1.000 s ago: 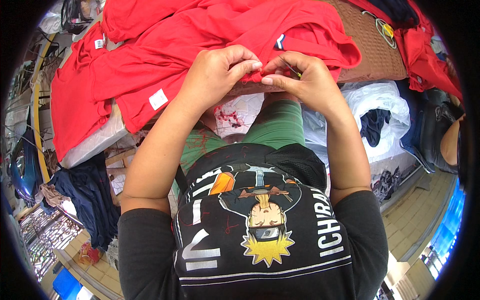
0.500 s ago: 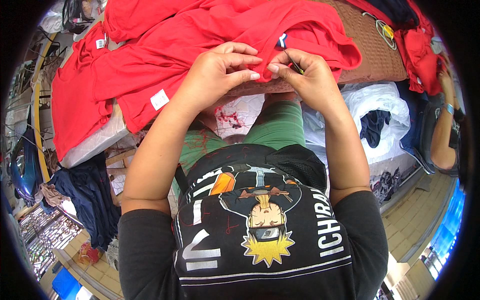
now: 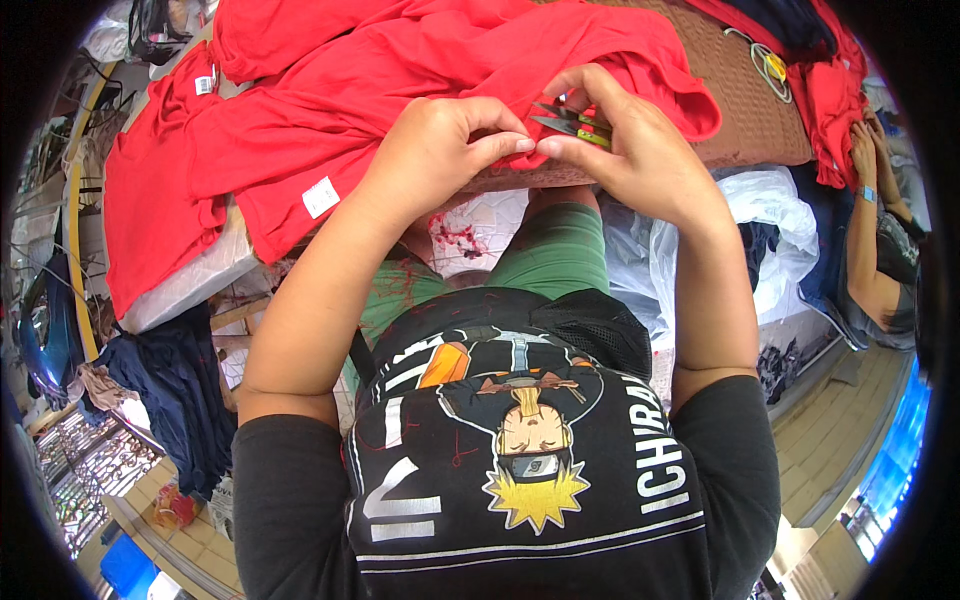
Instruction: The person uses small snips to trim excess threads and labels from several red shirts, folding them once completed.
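Observation:
Red fabric garments [image 3: 330, 120] lie heaped across the worktop in front of me. My left hand [image 3: 430, 150] is closed in a pinch on a fold of the red garment at the near edge. My right hand [image 3: 640, 155] grips small thread snips [image 3: 592, 137] with yellow-green handles, the blades pointing left and parted. Its thumb tip is close beside my left fingertips, over the same bit of cloth. What lies exactly between the fingertips is too small to make out. A white label [image 3: 320, 198] shows on the red cloth to the left.
Brown textured padding [image 3: 735, 90] covers the worktop, with a pale looped cord [image 3: 770, 68] on it. White plastic bags [image 3: 785, 215] stand at right. Dark cloth [image 3: 170, 385] hangs at left. At far right, another person's arms [image 3: 868, 230] reach toward red cloth.
The snips have turned in my right hand, so both blades now show. That hand has shifted slightly up and its fingers have spread. My left hand moved a little right; the blue-white tag is now hidden.

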A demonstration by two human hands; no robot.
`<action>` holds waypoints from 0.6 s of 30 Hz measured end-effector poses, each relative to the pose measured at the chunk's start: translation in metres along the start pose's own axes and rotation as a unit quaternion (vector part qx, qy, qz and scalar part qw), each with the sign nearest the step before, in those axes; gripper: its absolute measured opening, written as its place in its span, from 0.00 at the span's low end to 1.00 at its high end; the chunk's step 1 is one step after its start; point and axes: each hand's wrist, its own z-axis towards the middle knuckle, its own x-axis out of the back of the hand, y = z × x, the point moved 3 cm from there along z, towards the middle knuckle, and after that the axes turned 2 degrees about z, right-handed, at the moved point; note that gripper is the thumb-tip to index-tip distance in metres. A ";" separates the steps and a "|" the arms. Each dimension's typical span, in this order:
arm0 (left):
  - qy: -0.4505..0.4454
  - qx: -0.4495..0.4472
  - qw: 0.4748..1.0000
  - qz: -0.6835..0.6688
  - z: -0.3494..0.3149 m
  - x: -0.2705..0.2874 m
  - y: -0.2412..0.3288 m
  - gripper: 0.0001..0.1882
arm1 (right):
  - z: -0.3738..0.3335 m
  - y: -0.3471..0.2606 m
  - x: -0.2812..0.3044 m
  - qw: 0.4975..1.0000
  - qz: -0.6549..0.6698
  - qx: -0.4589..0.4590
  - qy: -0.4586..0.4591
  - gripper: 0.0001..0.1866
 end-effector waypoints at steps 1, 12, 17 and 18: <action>-0.006 0.004 1.000 -0.009 0.000 0.002 -0.001 0.07 | -0.002 0.004 0.004 1.000 0.007 0.012 -0.006 0.17; -0.031 0.019 0.996 -0.085 0.001 0.002 -0.007 0.10 | -0.006 0.011 0.003 0.995 0.036 0.032 -0.092 0.10; -0.028 0.020 0.996 -0.086 0.001 0.002 -0.009 0.10 | 0.000 0.008 -0.005 0.994 0.040 0.044 -0.097 0.09; -0.024 0.017 0.996 -0.083 0.001 0.002 -0.008 0.10 | 0.001 0.007 -0.006 0.993 0.040 0.049 -0.096 0.09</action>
